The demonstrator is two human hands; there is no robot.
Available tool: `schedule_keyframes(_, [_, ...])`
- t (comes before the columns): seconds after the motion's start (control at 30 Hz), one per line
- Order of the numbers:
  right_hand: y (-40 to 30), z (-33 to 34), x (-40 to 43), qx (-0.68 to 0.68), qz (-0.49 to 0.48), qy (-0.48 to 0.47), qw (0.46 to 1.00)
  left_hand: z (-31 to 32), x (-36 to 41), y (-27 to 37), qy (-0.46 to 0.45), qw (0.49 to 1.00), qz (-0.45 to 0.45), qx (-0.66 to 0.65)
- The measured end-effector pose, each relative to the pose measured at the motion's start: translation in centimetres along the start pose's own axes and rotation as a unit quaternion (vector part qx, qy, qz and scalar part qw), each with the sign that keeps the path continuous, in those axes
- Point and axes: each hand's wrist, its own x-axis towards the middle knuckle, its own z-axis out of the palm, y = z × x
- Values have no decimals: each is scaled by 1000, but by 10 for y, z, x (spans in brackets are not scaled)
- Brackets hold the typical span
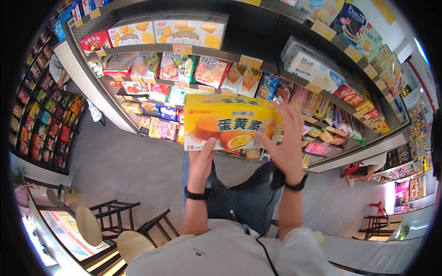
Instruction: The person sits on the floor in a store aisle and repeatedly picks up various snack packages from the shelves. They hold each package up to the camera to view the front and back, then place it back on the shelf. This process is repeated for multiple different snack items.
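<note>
A yellow and white snack-cake carton (203,119) is held up in front of the shelves, tilted a little, with printed cakes and large writing on its front. My left hand (202,164) grips its lower left part, the thumb on the front face and the other fingers hidden behind or beneath. At the right end is my right hand (288,138), its thumb over the front and its fingers spread along the end and top edge. Each wrist wears a dark band. Behind the carton, packaged biscuits (210,72) fill part of the shelving.
White biscuit cartons (188,32) stand on an upper shelf, with a white and blue carton (310,63) to the right. Wooden-topped stools (89,226) are at lower left. People sit or crouch at the far left (60,70) and right (369,169). Another snack rack (45,127) stands left.
</note>
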Motion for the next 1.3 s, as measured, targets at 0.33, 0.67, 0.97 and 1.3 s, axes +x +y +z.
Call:
schedule_keyframes(0.33, [7,41,-111,645,383,166,640,-3,-16,-24,1,997,-64,52])
schedule_keyframes(0.67, [15,33,-129,639,382,248,620,0,-12,2,-23,991,71,115])
schedule_keyframes(0.97, [32,32,-131,597,382,194,678,5,-9,-10,10,967,65,246])
schedule_keyframes(1.3, [30,33,-132,590,400,184,677,19,-10,0,6,937,100,336])
